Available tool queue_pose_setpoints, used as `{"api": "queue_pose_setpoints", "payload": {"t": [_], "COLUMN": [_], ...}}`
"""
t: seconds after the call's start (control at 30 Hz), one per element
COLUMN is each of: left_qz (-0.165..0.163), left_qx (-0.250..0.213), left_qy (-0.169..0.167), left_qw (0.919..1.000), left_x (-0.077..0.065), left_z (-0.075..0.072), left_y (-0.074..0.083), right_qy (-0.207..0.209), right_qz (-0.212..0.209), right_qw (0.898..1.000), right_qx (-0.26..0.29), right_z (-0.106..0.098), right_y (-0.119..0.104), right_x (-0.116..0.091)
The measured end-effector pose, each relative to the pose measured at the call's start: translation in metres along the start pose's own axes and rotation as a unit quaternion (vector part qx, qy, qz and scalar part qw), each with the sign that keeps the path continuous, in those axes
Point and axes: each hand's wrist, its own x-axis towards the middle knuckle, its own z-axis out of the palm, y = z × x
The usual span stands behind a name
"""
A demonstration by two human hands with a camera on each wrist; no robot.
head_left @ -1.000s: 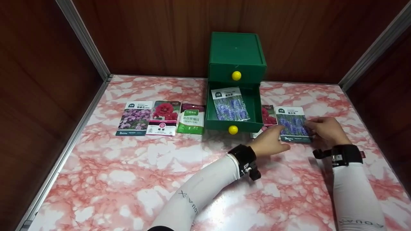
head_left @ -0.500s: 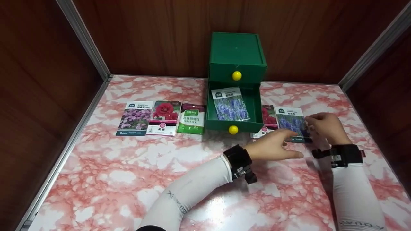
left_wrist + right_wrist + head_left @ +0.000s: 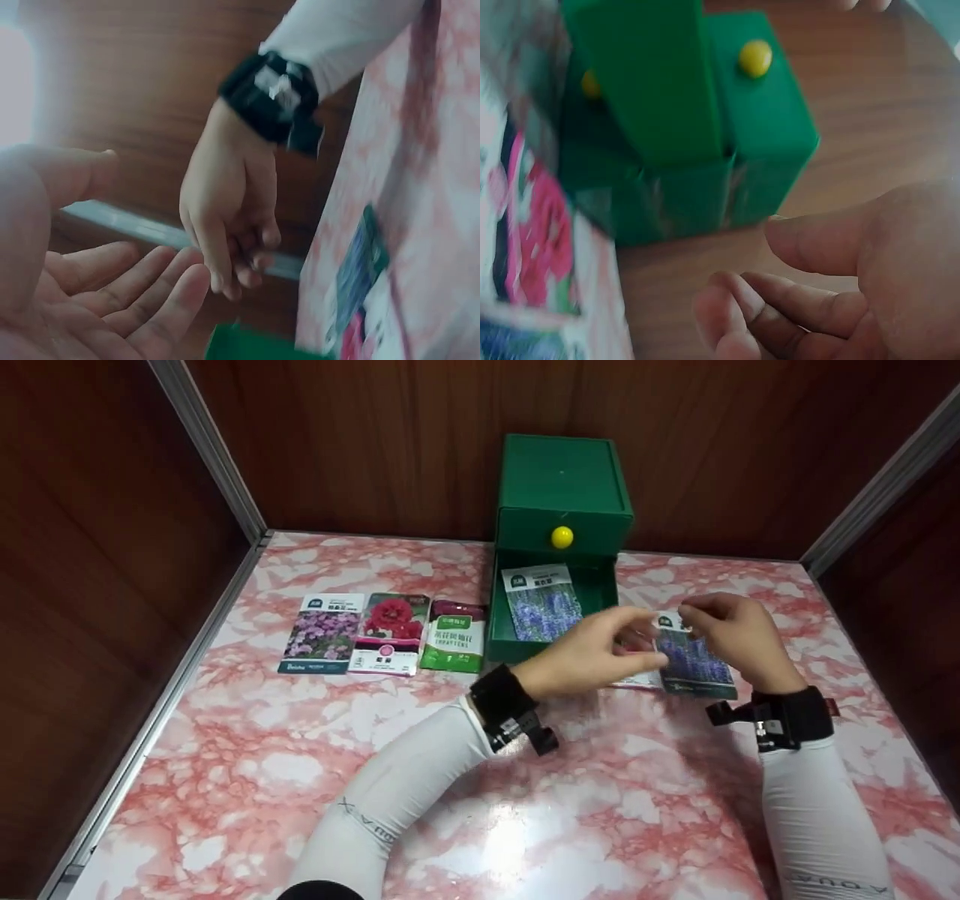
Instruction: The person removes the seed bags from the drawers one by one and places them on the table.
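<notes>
My left hand (image 3: 596, 652) is raised beside the pulled-out lower drawer (image 3: 516, 649) of a green cabinet, its fingers relaxed and spread from the thumb, holding nothing. Its forearm side hides the lower drawer's knob. My right hand (image 3: 742, 641) hovers over a lavender seed packet (image 3: 697, 666) on the table; its fingers are loosely bent, and the right wrist view shows a gap between thumb and fingers. A red-flower seed packet (image 3: 544, 232) lies beside it, mostly covered by my left hand in the head view. Inside the drawer lies another lavender packet (image 3: 544, 604).
Left of the drawer lie three seed packets in a row: a purple-flower packet (image 3: 322, 634), a red-flower packet (image 3: 390, 634) and a green-and-white packet (image 3: 454, 637). The cabinet's upper drawer (image 3: 566, 525) is closed, with a yellow knob. Brown panels (image 3: 375, 442) wall in the marbled table (image 3: 247, 810).
Both hands have lifted from around the right-hand lavender packet. The left hand has moved left and up, toward the drawer; the right has moved slightly left and up. The head view has shifted a little.
</notes>
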Motion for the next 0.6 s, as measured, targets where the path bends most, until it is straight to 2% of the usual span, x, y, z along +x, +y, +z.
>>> {"api": "queue_pose_setpoints", "payload": {"t": [0.1,0.23,0.33,0.47,0.6], "left_qz": [-0.013,-0.043,-0.079,-0.13,-0.174], "left_qx": [0.014,0.067,0.103,0.127,0.15], "left_qy": [0.033,0.068,0.099,0.142,0.158], "left_qw": [0.9993,0.9945,0.9866,0.973,0.9604], "left_x": [-0.003,-0.006,-0.008,-0.007,-0.005], "left_z": [-0.018,-0.041,-0.055,-0.069,-0.079], "left_y": [-0.002,-0.006,-0.011,-0.017,-0.021], "right_qy": [-0.003,-0.01,-0.02,-0.033,-0.054], "right_qz": [-0.012,-0.041,-0.064,-0.082,-0.092], "right_qw": [1.0,0.999,0.998,0.996,0.993], "right_qx": [-0.012,-0.01,-0.008,-0.023,-0.045], "right_z": [0.002,0.007,0.013,0.023,0.034], "right_y": [-0.02,-0.044,-0.06,-0.08,-0.097], "right_x": [0.0,0.002,0.006,0.012,0.02]}}
